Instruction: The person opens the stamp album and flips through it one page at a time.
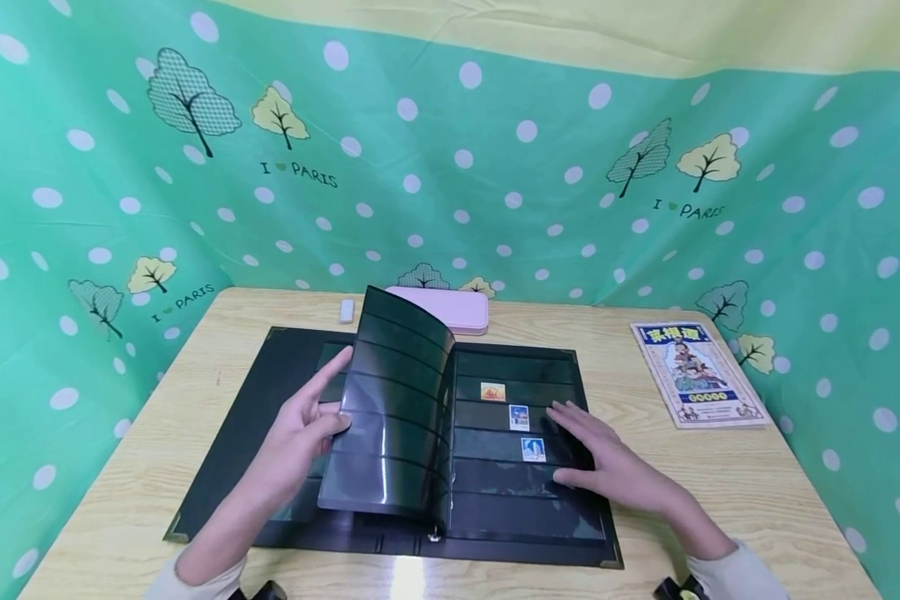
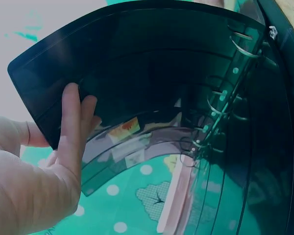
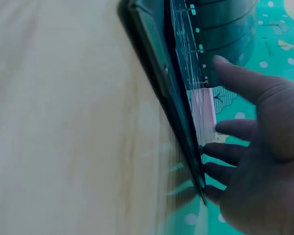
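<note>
A black stamp album (image 1: 225, 450) lies spread on the table, its pages bound by metal rings. One black page (image 1: 393, 400) with pocket strips stands raised and bowed near the middle. My left hand (image 1: 296, 442) pinches that page's outer edge; in the left wrist view, the left hand's fingers (image 2: 71, 122) lie along one face, with the thumb on the other side. Three small stamps, an orange one (image 1: 492, 392) and two blue ones (image 1: 519, 417) (image 1: 533, 450), sit in the right-hand page's strips. My right hand (image 1: 618, 467) rests on that page's right edge with fingers extended, holding nothing.
Behind the album lie a pink case (image 1: 465, 311), partly hidden by the raised page, and a small whitish block (image 1: 347, 312). A booklet (image 1: 699, 375) with a colourful cover lies at the right. Green dotted cloth (image 1: 457, 208) hangs around the wooden table (image 1: 750, 508).
</note>
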### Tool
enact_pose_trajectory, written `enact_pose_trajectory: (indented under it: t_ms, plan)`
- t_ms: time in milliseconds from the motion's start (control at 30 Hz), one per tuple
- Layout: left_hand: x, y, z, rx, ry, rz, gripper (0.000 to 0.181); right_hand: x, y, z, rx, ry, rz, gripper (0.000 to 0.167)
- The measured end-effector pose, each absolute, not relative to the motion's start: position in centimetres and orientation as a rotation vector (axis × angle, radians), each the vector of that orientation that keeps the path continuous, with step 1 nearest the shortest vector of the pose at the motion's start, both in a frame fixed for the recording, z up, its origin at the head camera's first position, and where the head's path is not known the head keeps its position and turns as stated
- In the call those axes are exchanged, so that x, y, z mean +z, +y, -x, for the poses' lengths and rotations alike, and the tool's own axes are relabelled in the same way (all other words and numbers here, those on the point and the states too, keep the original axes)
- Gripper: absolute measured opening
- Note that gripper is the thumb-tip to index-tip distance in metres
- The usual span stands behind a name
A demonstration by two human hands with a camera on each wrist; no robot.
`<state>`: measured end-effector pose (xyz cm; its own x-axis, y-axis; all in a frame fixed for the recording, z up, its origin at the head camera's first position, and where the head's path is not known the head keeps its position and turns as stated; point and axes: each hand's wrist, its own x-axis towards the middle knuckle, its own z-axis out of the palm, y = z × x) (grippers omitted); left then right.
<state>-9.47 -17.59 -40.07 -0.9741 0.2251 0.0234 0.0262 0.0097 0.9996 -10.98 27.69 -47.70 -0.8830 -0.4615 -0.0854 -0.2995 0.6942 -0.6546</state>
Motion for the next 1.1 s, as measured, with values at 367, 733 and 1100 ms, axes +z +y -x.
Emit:
enact_pose_trajectory:
  t_ms: [367, 733, 1100]
  plan:
    - [-40.9, -17.7, 9.9, 2.342, 1.729, -0.402, 0.087, -48.1, 28.3, 11.0, -0.865, 2.673, 0.698, 0.094]
    - [-40.8, -19.7, 10.8, 2.408, 1.563, -0.452, 0.079, -48.1, 28.5, 10.9, -0.867, 2.665, 0.668, 0.096]
    - [-41.1, -22.3, 10.7, 2.370, 1.747, -0.588, 0.079, -48.1, 28.5, 10.9, -0.860, 2.671, 0.670, 0.096]
